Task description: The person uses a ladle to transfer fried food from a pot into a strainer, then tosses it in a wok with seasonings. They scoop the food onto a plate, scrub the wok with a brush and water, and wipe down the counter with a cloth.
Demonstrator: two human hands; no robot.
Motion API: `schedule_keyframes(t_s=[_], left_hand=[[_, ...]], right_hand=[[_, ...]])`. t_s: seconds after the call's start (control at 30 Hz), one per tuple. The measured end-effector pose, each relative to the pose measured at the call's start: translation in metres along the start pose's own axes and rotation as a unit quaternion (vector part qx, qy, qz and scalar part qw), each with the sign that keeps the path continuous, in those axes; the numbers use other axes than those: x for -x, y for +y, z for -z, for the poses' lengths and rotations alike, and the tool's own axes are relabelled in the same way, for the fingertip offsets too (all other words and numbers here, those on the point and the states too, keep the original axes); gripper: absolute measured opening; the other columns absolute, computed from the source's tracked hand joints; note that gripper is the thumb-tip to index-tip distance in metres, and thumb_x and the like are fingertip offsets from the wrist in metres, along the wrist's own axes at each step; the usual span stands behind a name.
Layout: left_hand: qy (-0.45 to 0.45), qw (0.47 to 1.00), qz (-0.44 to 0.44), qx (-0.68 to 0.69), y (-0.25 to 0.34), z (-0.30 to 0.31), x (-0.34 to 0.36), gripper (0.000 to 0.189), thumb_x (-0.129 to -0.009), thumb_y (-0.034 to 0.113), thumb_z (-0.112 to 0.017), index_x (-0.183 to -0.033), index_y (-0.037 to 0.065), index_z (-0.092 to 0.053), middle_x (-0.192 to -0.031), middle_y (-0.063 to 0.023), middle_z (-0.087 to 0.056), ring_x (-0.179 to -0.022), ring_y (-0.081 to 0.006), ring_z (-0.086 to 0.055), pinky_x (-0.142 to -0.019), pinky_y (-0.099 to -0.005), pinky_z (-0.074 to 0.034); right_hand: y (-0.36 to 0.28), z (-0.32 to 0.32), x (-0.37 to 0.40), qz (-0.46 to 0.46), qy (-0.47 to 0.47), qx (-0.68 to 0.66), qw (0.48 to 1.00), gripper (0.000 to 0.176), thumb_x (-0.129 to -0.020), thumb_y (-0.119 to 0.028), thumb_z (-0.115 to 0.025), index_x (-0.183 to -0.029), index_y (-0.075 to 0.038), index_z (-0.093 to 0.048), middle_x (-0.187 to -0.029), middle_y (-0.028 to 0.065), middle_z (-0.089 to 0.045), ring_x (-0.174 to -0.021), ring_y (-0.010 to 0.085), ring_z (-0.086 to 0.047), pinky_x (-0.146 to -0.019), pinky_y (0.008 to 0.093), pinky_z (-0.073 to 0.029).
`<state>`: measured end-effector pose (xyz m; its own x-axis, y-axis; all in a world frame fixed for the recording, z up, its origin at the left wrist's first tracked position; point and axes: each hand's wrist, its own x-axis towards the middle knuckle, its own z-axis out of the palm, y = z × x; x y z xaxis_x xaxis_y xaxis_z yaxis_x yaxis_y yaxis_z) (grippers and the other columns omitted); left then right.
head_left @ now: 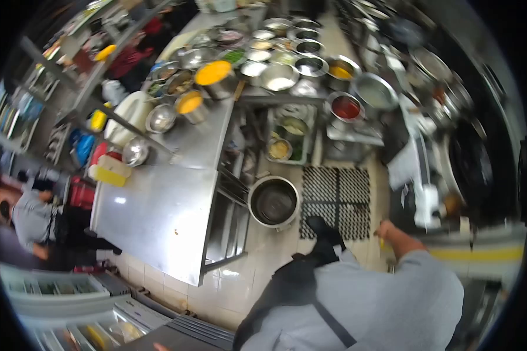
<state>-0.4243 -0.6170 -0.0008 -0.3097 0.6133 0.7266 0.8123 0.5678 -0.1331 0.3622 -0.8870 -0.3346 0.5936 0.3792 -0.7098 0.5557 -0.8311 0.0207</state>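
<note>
grey sleeve (416, 281) lower right | right hand (383, 230) centre right, blurred, cannot tell if fingers are spread or closed | left hand out of frame | rubber floor mat (336, 202) just beside the hand, centre: probably floppy and weighty, best gripped at an edge through its holes | steel pot (273, 202) left of mat | worktop (158, 216) farther left

the black perforated rubber mat (336, 202) lies flat on the pale tiled floor, just beside the big round steel pot (273, 203), which stands upright, dark inside.
</note>
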Motion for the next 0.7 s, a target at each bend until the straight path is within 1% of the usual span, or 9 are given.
schedule_keyframes(t_s=[0.03, 0.07, 0.17, 0.33, 0.43, 0.47, 0.53, 0.6, 0.7], left_hand=[[-0.034, 0.999, -0.007, 0.038, -0.02, -0.062, 0.006, 0.068, -0.078, 0.025, -0.067, -0.136, 0.005, -0.038, -0.142, -0.0234, -0.03, -0.125, -0.0424, -0.038, -0.103, -0.052, -0.032], [-0.093, 0.987, 0.011, 0.131, 0.018, -0.041, 0.013, 0.073, -0.073, 0.016, -0.07, -0.136, -0.001, -0.036, -0.14, -0.0298, -0.029, -0.131, -0.0406, -0.03, -0.111, -0.0451, -0.024], [-0.119, 0.98, 0.047, 0.153, 0.09, -0.004, 0.024, 0.074, -0.074, 0.016, -0.064, -0.139, 0.003, -0.032, -0.147, -0.0266, -0.018, -0.137, -0.0388, -0.022, -0.108, -0.0455, -0.026], [-0.196, 0.946, 0.141, 0.215, 0.159, 0.041, 0.051, 0.073, -0.074, 0.011, -0.062, -0.14, 0.004, -0.031, -0.149, -0.0261, -0.013, -0.137, -0.0398, -0.022, -0.108, -0.0438, -0.029], [-0.227, 0.93, 0.148, 0.247, 0.169, 0.049, 0.072, 0.073, -0.074, 0.01, -0.062, -0.14, 0.004, -0.03, -0.149, -0.0253, -0.013, -0.133, -0.0389, -0.03, -0.105, -0.043, -0.033], [-0.248, 0.913, 0.157, 0.284, 0.172, 0.053, 0.077, 0.073, -0.075, 0.01, -0.062, -0.14, 0.004, -0.03, -0.149, -0.025, -0.012, -0.13, -0.0381, -0.034, -0.104, -0.0426, -0.035], [-0.235, 0.919, 0.164, 0.27, 0.17, 0.048, 0.082, 0.072, -0.075, 0.01, -0.062, -0.14, 0.003, -0.031, -0.147, -0.0255, -0.018, -0.126, -0.0372, -0.039, -0.101, -0.0421, -0.037], [-0.253, 0.921, 0.158, 0.25, 0.163, 0.041, 0.085, 0.071, -0.076, 0.01, -0.063, -0.14, 0.003, -0.031, -0.145, -0.026, -0.023, -0.123, -0.0362, -0.043, -0.099, -0.0416, -0.04], [-0.241, 0.868, 0.263, 0.346, 0.176, 0.011, 0.064, 0.069, -0.078, 0.012, -0.063, -0.139, 0.001, -0.032, -0.137, -0.0274, -0.035, -0.118, -0.0341, -0.047, -0.094, -0.0401, -0.043]], right_hand=[[-0.019, 0.035, -0.008, 0.029, 0.072, -0.036, 0.996, 0.04, -0.068, -0.035, -0.07, -0.092, -0.004, -0.071, -0.108, 0.0212, -0.064, -0.097, 0.0306, -0.063, -0.083, 0.0344, -0.05], [-0.039, 0.081, -0.012, 0.007, -0.014, -0.093, 0.996, 0.048, -0.069, -0.036, -0.07, -0.104, -0.004, -0.067, -0.111, 0.0208, -0.063, -0.1, 0.0289, -0.062, -0.087, 0.0331, -0.048], [-0.053, 0.125, -0.08, 0.033, -0.114, -0.092, 0.989, 0.058, -0.067, -0.037, -0.073, -0.112, -0.001, -0.063, -0.113, 0.0215, -0.062, -0.105, 0.0278, -0.061, -0.09, 0.0332, -0.047], [-0.014, 0.074, -0.211, 0.113, 0.076, -0.159, 0.978, 0.057, -0.067, -0.032, -0.077, -0.11, 0.003, -0.063, -0.111, 0.0189, -0.064, -0.1, 0.0263, -0.063, -0.088, 0.0337, -0.049], [-0.046, 0.128, -0.204, 0.122, -0.163, 0.122, 0.971, 0.062, -0.074, -0.033, -0.075, -0.125, -0.003, -0.056, -0.123, 0.0112, -0.059, -0.108, 0.025, -0.058, -0.089, 0.0349, -0.051], [-0.077, 0.178, -0.16, 0.088, -0.243, 0.083, 0.963, 0.039, -0.083, -0.026, -0.062, -0.119, -0.011, -0.062, -0.12, 0.0081, -0.061, -0.111, 0.024, -0.057, -0.085, 0.0367, -0.052], [-0.102, 0.176, -0.167, 0.279, -0.067, 0.413, 0.864, 0.028, -0.086, -0.017, -0.051, -0.108, -0.017, -0.069, -0.11, 0.0073, -0.065, -0.107, 0.0227, -0.059, -0.084, 0.0371, -0.051], [-0.118, 0.17, -0.198, 0.414, -0.032, 0.493, 0.764, 0.027, -0.089, -0.027, -0.05, -0.099, -0.012, -0.069, -0.107, 0.0086, -0.064, -0.094, 0.0278, -0.06, -0.087, 0.0408, -0.047], [-0.212, 0.258, -0.113, 0.217, -0.033, 0.141, 0.965, 0.043, -0.078, -0.036, -0.062, -0.102, -0.001, -0.066, -0.099, 0.0182, -0.066, -0.096, 0.0341, -0.061, -0.084, 0.0401, -0.05]])
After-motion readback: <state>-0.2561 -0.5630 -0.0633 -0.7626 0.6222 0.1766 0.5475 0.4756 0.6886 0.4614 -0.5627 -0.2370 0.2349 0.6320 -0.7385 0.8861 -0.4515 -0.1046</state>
